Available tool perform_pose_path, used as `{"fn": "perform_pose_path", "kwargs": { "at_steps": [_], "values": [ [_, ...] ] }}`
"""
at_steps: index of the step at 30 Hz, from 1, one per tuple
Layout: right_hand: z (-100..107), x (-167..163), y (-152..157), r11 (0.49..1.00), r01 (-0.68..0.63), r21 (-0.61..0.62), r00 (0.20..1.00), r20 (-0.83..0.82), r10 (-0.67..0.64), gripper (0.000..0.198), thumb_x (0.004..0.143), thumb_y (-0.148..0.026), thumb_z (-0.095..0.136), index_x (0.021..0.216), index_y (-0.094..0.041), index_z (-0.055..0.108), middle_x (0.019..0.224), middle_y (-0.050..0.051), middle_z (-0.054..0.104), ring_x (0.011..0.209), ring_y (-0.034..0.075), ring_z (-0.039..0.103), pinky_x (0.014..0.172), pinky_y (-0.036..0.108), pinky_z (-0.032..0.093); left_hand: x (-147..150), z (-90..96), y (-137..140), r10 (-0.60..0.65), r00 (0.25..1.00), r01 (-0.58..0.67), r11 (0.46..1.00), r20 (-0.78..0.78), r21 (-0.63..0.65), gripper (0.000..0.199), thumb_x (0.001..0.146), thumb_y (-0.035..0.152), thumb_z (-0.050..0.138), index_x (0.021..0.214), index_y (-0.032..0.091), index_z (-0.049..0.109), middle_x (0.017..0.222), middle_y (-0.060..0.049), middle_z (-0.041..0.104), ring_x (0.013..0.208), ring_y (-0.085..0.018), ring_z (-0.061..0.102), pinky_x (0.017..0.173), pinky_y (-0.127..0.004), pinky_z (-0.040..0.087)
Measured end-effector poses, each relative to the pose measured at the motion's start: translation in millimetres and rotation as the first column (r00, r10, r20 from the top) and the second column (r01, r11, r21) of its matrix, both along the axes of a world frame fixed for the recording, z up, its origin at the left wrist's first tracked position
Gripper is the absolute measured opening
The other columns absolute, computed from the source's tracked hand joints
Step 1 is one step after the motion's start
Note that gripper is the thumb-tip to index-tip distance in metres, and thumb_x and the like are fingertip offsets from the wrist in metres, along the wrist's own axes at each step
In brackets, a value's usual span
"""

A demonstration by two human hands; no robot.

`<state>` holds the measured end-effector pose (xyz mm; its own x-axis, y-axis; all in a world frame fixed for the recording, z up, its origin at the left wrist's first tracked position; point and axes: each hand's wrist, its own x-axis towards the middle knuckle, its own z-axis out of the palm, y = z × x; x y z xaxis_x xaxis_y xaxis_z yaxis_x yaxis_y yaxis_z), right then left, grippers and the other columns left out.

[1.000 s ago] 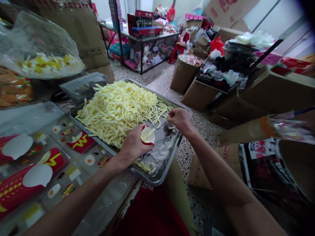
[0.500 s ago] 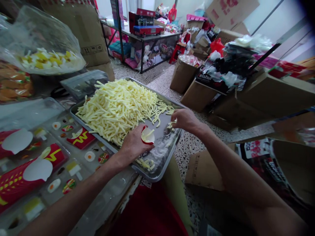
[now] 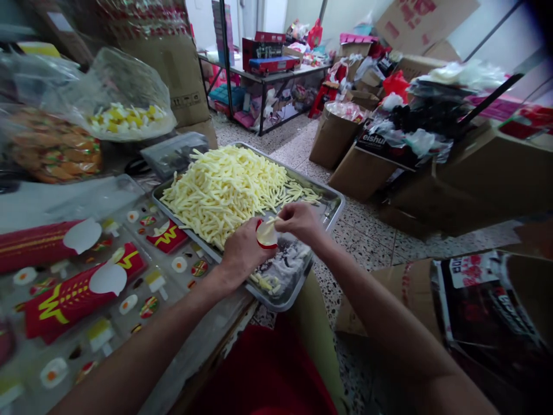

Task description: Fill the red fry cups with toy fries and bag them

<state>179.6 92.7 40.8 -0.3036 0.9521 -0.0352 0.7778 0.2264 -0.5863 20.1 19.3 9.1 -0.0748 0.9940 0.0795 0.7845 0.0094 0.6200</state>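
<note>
My left hand (image 3: pixel 242 253) is closed around a small red fry carton (image 3: pixel 266 233) with a white inside, held over the near part of a metal tray (image 3: pixel 298 288). Pale yellow french-fry-shaped pieces (image 3: pixel 228 190) are heaped on the tray's far left side. At the carton's mouth, my right hand (image 3: pixel 302 222) pinches a pale fry piece (image 3: pixel 272 221). Several loose fry pieces (image 3: pixel 265 282) lie near the tray's front edge. A whitish crumbly patch (image 3: pixel 289 259) covers the tray floor below my hands.
Left of the tray, flattened red cartons (image 3: pixel 82 294) and small food-shaped pieces lie on the table under clear plastic. Behind them stand a bag of yellow-and-white pieces (image 3: pixel 129 120) and a bag of orange-brown pieces (image 3: pixel 56 144). Cardboard boxes (image 3: pixel 367 173) stand on the floor to the right.
My right hand has moved left from the tray's right side to the carton's mouth. The left hand still holds the carton. The whole view has shifted slightly.
</note>
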Motion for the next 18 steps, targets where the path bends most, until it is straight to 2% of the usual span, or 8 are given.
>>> {"fn": "perform_pose_path", "kwargs": {
  "at_steps": [3,7,9,12,13,15,16,18],
  "values": [
    [0.3,-32.0,-29.4,0.992,-0.048,0.115,0.989,0.145,0.031,0.010,0.080,-0.019,0.062,0.081,-0.015,0.071,0.082,0.008,0.070,0.073,0.017,0.057,0.064,0.028,0.037,-1.6,0.8,-3.0,0.066,0.996,-0.065,0.998,-0.052,0.019,0.042,0.076,0.038,0.072,0.112,0.021,0.058,0.101,-0.010,0.071,0.091,-0.030,0.070,0.074,-0.036,0.050],
    [6.1,-49.4,-56.5,0.967,-0.241,0.080,0.957,0.187,0.223,0.020,0.089,-0.018,0.054,0.080,-0.017,0.072,0.094,0.011,0.070,0.075,0.016,0.058,0.067,0.027,0.039,-7.4,4.2,-17.0,0.087,0.996,-0.086,0.996,-0.032,0.039,0.021,0.087,0.026,0.056,0.106,0.018,0.059,0.105,-0.013,0.069,0.097,-0.029,0.068,0.081,-0.037,0.050],
    [7.4,-50.9,-63.5,0.955,-0.288,0.074,0.945,0.186,0.270,0.022,0.088,-0.017,0.052,0.080,-0.016,0.073,0.090,0.011,0.069,0.072,0.017,0.059,0.066,0.028,0.040,-8.8,6.5,-29.5,0.080,0.997,-0.081,0.996,0.019,0.042,0.021,0.087,0.024,0.055,0.107,0.017,0.058,0.106,-0.014,0.068,0.098,-0.027,0.066,0.083,-0.037,0.050],
    [-0.3,-57.4,-66.7,0.966,-0.227,0.120,0.969,0.130,0.212,0.025,0.085,-0.024,0.053,0.079,-0.016,0.076,0.085,0.014,0.071,0.074,0.023,0.063,0.067,0.033,0.042,-14.7,4.2,-47.7,0.087,0.994,-0.093,0.992,0.066,0.082,0.034,0.082,0.027,0.064,0.112,0.015,0.054,0.110,-0.015,0.066,0.100,-0.027,0.064,0.084,-0.038,0.051],
    [-4.4,-62.4,-67.5,0.977,-0.185,0.103,0.982,0.061,0.180,0.024,0.083,-0.029,0.056,0.080,-0.018,0.077,0.081,0.011,0.073,0.074,0.024,0.064,0.067,0.034,0.043,-19.3,1.9,-53.9,0.105,0.992,-0.112,0.988,0.068,0.106,0.039,0.079,0.027,0.067,0.114,0.015,0.053,0.111,-0.015,0.065,0.101,-0.027,0.064,0.084,-0.038,0.051],
    [-11.2,-76.5,-72.4,0.975,-0.224,0.009,0.972,-0.076,0.224,0.025,0.078,-0.037,0.060,0.080,-0.021,0.078,0.073,0.007,0.072,0.071,0.025,0.065,0.064,0.034,0.045,-32.6,-2.7,-70.1,0.167,0.984,-0.175,0.975,0.067,0.137,0.044,0.076,0.027,0.070,0.115,0.015,0.053,0.111,-0.013,0.065,0.102,-0.027,0.063,0.084,-0.037,0.052],
    [-12.8,-85.1,-77.5,0.950,-0.306,-0.057,0.944,-0.147,0.295,0.026,0.077,-0.039,0.060,0.079,-0.021,0.078,0.070,0.007,0.072,0.070,0.025,0.066,0.063,0.033,0.046,-40.4,-4.4,-81.0,0.207,0.976,-0.215,0.966,0.067,0.143,0.044,0.075,0.027,0.071,0.115,0.016,0.053,0.111,-0.013,0.065,0.101,-0.027,0.063,0.084,-0.038,0.052],
    [-12.2,-104.4,-93.4,0.841,-0.519,-0.157,0.839,-0.285,0.464,0.027,0.077,-0.042,0.060,0.077,-0.022,0.078,0.072,0.007,0.072,0.073,0.025,0.067,0.065,0.033,0.049,-56.5,-5.9,-108.6,0.277,0.957,-0.287,0.947,0.080,0.145,0.048,0.075,0.028,0.073,0.117,0.016,0.054,0.112,-0.012,0.066,0.102,-0.027,0.063,0.086,-0.038,0.052]
  ]
}}
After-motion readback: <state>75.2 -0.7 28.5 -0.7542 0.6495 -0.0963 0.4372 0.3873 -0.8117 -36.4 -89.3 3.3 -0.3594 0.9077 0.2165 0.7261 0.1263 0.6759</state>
